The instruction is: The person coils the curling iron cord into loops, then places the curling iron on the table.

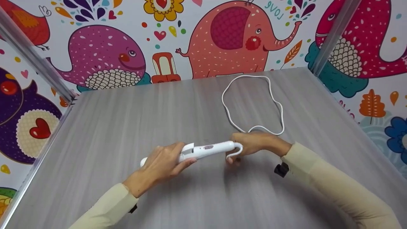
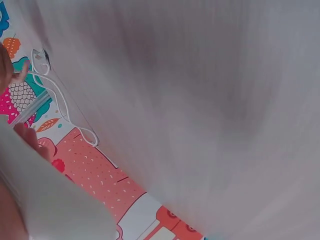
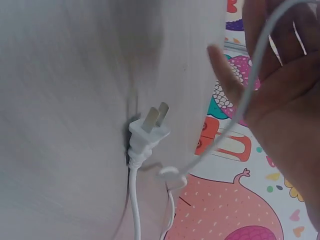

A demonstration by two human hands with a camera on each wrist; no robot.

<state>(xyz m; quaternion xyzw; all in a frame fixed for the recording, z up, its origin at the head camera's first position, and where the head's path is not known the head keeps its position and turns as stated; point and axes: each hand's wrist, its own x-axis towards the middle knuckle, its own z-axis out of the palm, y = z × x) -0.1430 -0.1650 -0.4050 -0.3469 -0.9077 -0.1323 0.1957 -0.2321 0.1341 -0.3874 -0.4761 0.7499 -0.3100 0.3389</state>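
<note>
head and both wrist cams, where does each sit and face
Head: worn on head, faces forward and down at table and white wand; left grip, right grip and sleeves show.
Left wrist: worn there, faces table and patterned wall; fingers at left.
Right wrist: worn there, faces plug; right palm shows.
Head and right wrist share the cord.

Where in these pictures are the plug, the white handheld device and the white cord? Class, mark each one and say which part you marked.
Plug (image 3: pixel 145 138): right wrist view, on its white body.
White handheld device (image 1: pixel 203 152): head view, on its handle.
White cord (image 1: pixel 282 112): head view, on its loop's right-hand side.
</note>
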